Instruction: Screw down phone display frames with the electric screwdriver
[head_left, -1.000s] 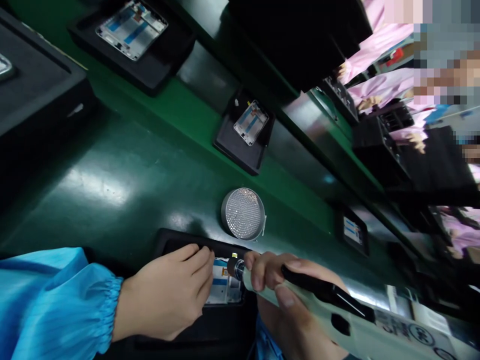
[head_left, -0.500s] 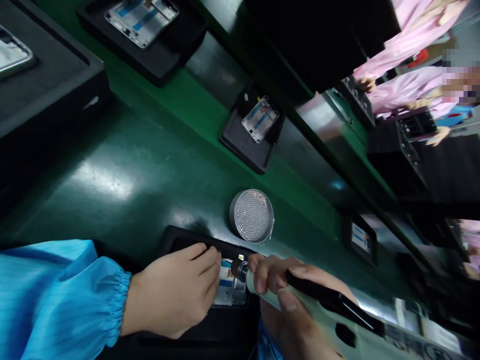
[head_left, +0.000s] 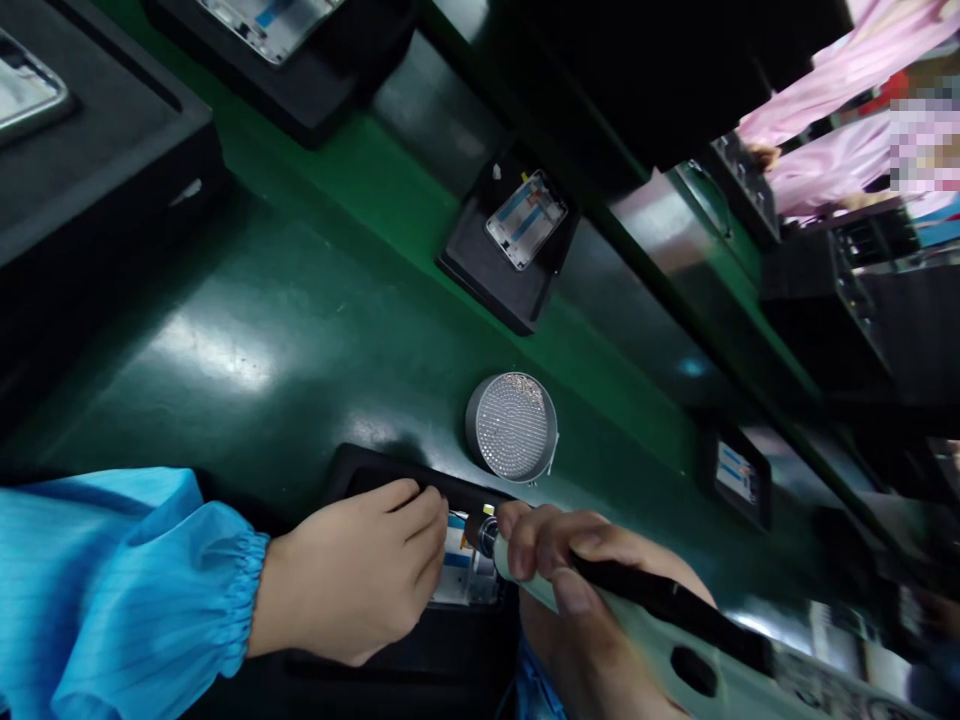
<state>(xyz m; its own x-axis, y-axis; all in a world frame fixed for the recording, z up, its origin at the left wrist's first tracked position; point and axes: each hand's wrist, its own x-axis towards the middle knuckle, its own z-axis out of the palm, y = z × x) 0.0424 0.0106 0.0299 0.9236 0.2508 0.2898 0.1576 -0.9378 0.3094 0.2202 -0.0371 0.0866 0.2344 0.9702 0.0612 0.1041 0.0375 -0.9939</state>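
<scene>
Head cam: phone frame (head_left: 465,575) just beside L fingers (head_left: 420,510).

Head-worn camera, looking forward and down

It sits on the person's head, close above the left hand (head_left: 356,570) and right hand (head_left: 577,570), which crowd the bottom edge of the frame at near range. The view is tilted, so the green table (head_left: 247,330) runs diagonally across the picture. Black trays (head_left: 472,275) lie farther off toward the middle and top, while co-workers' pink sleeves (head_left: 832,165) appear small and distant in the upper right corner.
</scene>
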